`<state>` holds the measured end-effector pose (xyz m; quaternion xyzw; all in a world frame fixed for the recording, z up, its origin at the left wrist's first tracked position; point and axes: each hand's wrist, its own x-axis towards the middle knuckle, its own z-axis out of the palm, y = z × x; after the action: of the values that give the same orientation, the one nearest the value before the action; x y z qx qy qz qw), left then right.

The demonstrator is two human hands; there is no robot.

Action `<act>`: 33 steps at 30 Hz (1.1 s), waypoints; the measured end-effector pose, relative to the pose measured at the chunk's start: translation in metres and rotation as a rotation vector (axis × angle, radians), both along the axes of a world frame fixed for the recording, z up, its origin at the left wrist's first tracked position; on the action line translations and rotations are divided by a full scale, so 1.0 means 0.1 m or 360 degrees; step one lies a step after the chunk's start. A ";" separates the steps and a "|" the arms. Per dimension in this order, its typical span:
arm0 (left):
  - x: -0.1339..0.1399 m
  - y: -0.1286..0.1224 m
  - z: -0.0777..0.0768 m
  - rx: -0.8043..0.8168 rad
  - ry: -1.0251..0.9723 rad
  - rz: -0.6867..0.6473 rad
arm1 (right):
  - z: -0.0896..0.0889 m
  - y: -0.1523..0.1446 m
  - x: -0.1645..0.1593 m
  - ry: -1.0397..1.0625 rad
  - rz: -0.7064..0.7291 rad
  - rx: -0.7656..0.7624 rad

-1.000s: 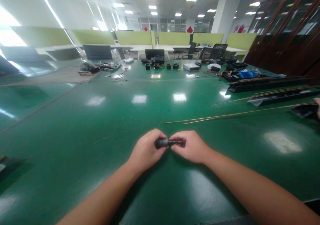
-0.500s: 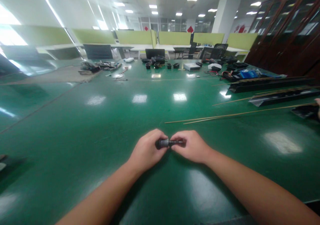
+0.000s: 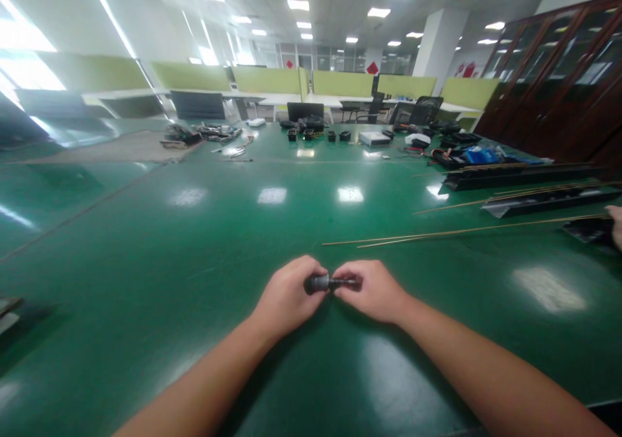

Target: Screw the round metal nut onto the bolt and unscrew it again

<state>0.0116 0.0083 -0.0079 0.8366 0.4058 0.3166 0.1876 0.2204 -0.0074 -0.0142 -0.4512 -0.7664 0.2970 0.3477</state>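
Between my two hands is a small dark cylindrical object [image 3: 319, 283] with a grey band and a narrower stem. Its exact kind I cannot make out. My left hand [image 3: 290, 296] is closed round the thick end, thumb and fingers wrapped on it. At the thin stem [image 3: 344, 283], the fingertips of my right hand [image 3: 373, 291] pinch from the other side. The object lies level, pointing left to right, low over the green tabletop [image 3: 214, 230]. My palms hide both of its ends.
Long thin brass-coloured rods [image 3: 413, 237] lie ahead to the right, near black channel pieces [image 3: 549, 199]. Another person's hand [image 3: 616, 225] shows at the right edge. Farther back are a white box [image 3: 374, 138], several small black parts [image 3: 332, 136] and tangled electronics [image 3: 218, 131].
My view has tilted up slightly, so everything sits a little lower. Both hands keep their hold on the dark object. The other person's hand at the right shows slightly more.
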 end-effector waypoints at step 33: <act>-0.01 -0.02 0.05 0.0023 0.0018 0.0018 | 0.05 0.00 0.00 -0.0018 -0.0059 -0.0045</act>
<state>0.0105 0.0060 -0.0025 0.8375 0.4093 0.3157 0.1774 0.2202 -0.0077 -0.0092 -0.4717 -0.7556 0.2990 0.3423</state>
